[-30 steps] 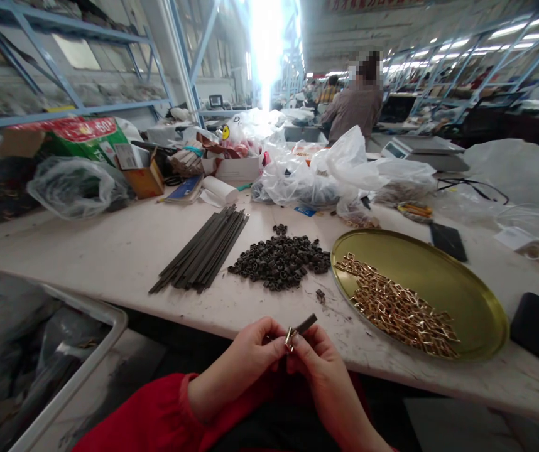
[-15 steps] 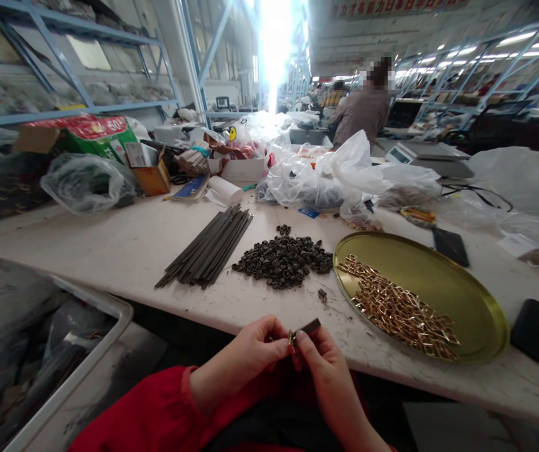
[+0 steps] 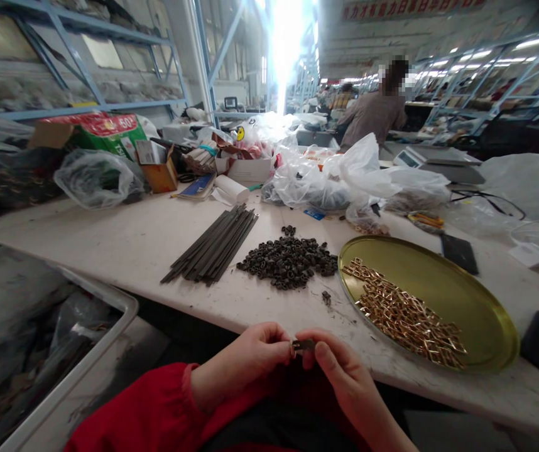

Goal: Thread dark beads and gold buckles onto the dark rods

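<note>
Over the table's front edge, my left hand pinches a small gold-coloured buckle between thumb and fingertips. Beside it my right hand is closed on a short dark strap, whose near end meets the buckle. Whether the strap passes through the buckle is too small to tell. Beyond my hands lies a heap of small dark strap loops. Left of that heap is a bundle of long dark strips. On the right, a gold oval tray bears many gold buckles.
A few loose loops lie near the tray. Plastic bags, a carton and a scale line the table's back. A black phone-like slab lies behind the tray. A bin stands lower left; a co-worker is farther back.
My right fingers have shifted along the strap, which now lies level between my hands instead of sticking up past the right thumb. The whole view has moved slightly.
</note>
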`<state>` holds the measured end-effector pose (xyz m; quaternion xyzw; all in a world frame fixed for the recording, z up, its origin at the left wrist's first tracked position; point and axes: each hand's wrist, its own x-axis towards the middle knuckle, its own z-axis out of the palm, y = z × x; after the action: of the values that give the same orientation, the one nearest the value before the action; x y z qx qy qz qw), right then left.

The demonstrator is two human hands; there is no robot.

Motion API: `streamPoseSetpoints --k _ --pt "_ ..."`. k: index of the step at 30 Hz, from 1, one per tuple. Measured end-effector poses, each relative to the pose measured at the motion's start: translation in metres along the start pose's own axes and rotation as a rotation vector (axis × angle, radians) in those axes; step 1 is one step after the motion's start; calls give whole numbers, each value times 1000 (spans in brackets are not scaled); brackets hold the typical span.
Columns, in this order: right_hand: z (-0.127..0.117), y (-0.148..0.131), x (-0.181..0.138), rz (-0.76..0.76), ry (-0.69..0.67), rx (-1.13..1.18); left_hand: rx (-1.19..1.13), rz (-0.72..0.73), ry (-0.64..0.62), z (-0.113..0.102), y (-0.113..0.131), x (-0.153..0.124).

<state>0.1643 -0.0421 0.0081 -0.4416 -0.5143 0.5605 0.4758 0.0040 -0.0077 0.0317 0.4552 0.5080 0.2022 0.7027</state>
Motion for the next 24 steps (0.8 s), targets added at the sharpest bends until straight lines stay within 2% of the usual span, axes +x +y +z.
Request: streamPoseSetpoints --k 4,8,13,20,24 --pt "-3 -1 10 226 -111 187 58 62 46 -1 -7 3" --pt "-8 5 14 296 -143 256 114 70 50 -3 -8 5" --pt "-12 12 19 205 -141 132 125 65 47 -4 -8 12" --pt "-10 23 20 46 -43 -286 292 142 129 -4 -14 21" --pt "-7 33 16 8 63 -391 342 176 152 -1 -17 23"
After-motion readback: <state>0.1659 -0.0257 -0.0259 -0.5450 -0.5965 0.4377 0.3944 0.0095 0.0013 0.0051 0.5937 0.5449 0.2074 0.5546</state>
